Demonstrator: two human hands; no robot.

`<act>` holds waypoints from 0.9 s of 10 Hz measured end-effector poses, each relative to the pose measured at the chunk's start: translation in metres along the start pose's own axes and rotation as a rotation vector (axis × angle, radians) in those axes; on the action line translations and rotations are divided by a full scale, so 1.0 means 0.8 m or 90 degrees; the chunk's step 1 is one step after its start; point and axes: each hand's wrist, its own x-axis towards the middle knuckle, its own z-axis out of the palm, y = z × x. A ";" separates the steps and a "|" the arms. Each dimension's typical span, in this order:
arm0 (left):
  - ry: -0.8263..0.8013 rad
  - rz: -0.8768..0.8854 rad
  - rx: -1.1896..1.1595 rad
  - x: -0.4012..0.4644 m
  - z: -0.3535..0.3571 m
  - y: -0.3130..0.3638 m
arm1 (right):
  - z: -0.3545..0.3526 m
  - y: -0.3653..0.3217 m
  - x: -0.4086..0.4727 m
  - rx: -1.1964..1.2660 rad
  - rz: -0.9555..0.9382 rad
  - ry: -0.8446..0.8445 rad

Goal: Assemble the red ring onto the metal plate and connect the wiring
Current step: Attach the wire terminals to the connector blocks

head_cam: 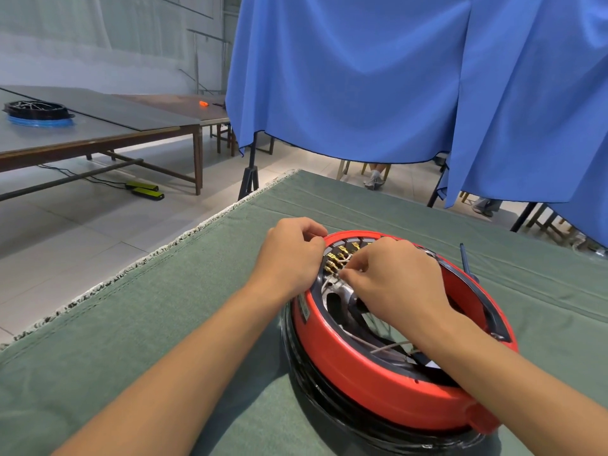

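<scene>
The red ring (368,366) sits on a black base on the green cloth, around a metal plate (335,291) with cut-outs. A row of brass terminals (337,260) lines the ring's inner far-left side. My left hand (292,255) rests curled on the ring's far-left rim. My right hand (394,281) reaches across the ring, its thumb and forefinger pinched on a thin white wire (342,258) at the terminals. More white wires (388,347) lie inside the ring near my right wrist. The fingertips hide the wire's end.
A green cloth (197,307) covers the table, its frayed edge running along the left. A dark blue tool (465,260) lies behind the ring. Blue curtains (362,77) hang beyond. Another table at the far left carries a black and blue ring assembly (38,113).
</scene>
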 end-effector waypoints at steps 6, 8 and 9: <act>0.000 -0.011 -0.009 0.000 0.000 0.002 | 0.006 -0.003 0.003 0.056 0.065 -0.028; 0.020 -0.028 -0.012 -0.002 0.003 0.004 | 0.009 -0.002 0.005 0.166 0.147 -0.050; 0.046 -0.044 0.003 -0.005 0.004 0.006 | 0.011 -0.003 0.003 0.179 0.141 -0.039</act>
